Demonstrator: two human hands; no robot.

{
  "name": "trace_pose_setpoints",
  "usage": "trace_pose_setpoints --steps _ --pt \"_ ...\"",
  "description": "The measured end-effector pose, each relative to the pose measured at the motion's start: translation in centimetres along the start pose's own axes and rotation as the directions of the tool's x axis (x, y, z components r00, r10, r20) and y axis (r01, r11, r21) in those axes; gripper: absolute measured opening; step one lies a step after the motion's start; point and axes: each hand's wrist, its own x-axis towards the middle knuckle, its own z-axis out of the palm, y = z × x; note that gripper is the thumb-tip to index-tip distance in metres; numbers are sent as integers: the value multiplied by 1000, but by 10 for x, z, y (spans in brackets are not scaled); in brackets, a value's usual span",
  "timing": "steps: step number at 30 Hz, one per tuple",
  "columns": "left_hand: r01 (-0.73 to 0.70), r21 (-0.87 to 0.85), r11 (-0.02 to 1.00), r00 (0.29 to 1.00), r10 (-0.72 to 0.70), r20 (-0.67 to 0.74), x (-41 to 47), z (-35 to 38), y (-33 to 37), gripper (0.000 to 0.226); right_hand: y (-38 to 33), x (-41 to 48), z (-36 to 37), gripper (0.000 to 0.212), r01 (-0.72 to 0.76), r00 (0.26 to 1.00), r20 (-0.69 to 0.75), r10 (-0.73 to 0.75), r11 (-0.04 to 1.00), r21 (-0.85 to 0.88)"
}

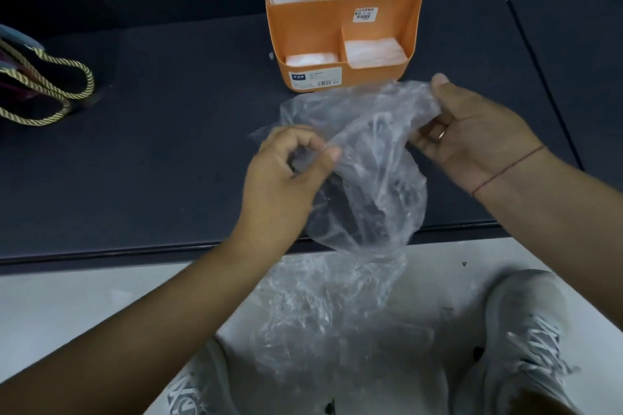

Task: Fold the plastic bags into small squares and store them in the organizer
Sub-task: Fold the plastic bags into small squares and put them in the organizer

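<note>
A crumpled clear plastic bag (364, 178) hangs in the air between my hands, its lower part drooping past the table's front edge toward the floor. My left hand (286, 175) pinches its left edge between thumb and fingers. My right hand (472, 135) grips its upper right corner. Behind the bag stands an orange organizer (320, 27) with several compartments, each holding folded white plastic bags (374, 50).
The dark table (151, 145) runs across the view, its front edge just under my hands. A bag with gold rope handles (43, 81) lies at the far left. Below are the pale floor and my grey shoes (526, 330).
</note>
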Motion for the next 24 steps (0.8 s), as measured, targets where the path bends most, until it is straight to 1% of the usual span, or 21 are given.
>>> trace_pose_setpoints --steps 2,4,5,6,8,9,10,12,13,15,16,17,18,19,20,21,22,23,24 --pt "112 -178 978 994 -107 35 2 -10 5 11 -4 4 -9 25 154 988 1 -155 981 -119" --pt "191 -281 941 981 -176 79 0 -17 8 12 -5 7 -16 32 300 949 -10 -315 912 -279" --pt "209 -310 927 978 -190 89 -1 -19 10 12 -6 7 -18 36 356 921 -18 -390 858 -371" --pt "212 -330 920 977 -195 85 -1 -21 11 12 -6 7 -19 39 411 884 -4 -468 780 -472" --pt "185 -331 925 982 -183 36 2 -29 10 9 -7 8 -22 39 509 802 107 -588 578 -638" --pt "169 -317 933 984 -177 4 5 -34 8 10 -8 8 -24 37 541 777 173 -605 503 -674" --pt "157 -297 942 985 -173 -29 8 -39 7 13 -9 9 -25 36 556 777 223 -588 476 -681" --pt "155 -231 961 984 -171 -50 14 -52 2 15 -12 9 -25 28 544 822 293 -489 518 -660" --pt "171 -171 970 984 -178 -25 17 -57 -1 15 -13 9 -23 23 520 850 323 -417 563 -642" --pt "237 25 971 965 -239 109 22 -69 -6 15 -14 6 -20 12 456 882 398 -252 669 -587" --pt "261 139 955 941 -284 182 25 -74 -7 18 -14 6 -18 9 434 881 433 -190 689 -580" --pt "257 248 934 919 -316 236 29 -77 -6 28 -12 6 -16 8 430 875 458 -153 680 -594" --pt "222 331 917 906 -320 278 32 -78 -1 45 -10 7 -14 7 437 868 477 -134 660 -610" --pt "183 360 915 894 -307 325 37 -75 5 62 -8 7 -9 7 444 861 494 -121 654 -613" --pt "153 357 921 877 -293 380 41 -68 13 73 -6 8 -4 5 444 851 514 -103 665 -601" --pt "130 336 933 855 -277 439 45 -58 19 78 -5 7 2 3 437 839 539 -78 687 -581" --pt "119 307 944 831 -265 490 47 -46 25 75 -3 7 9 3 425 826 561 -56 717 -553" --pt "126 269 955 816 -254 519 50 -34 28 63 -1 7 14 4 412 815 577 -49 749 -519" --pt "160 216 963 817 -252 518 51 -22 31 45 0 8 18 4 407 811 582 -63 775 -483"
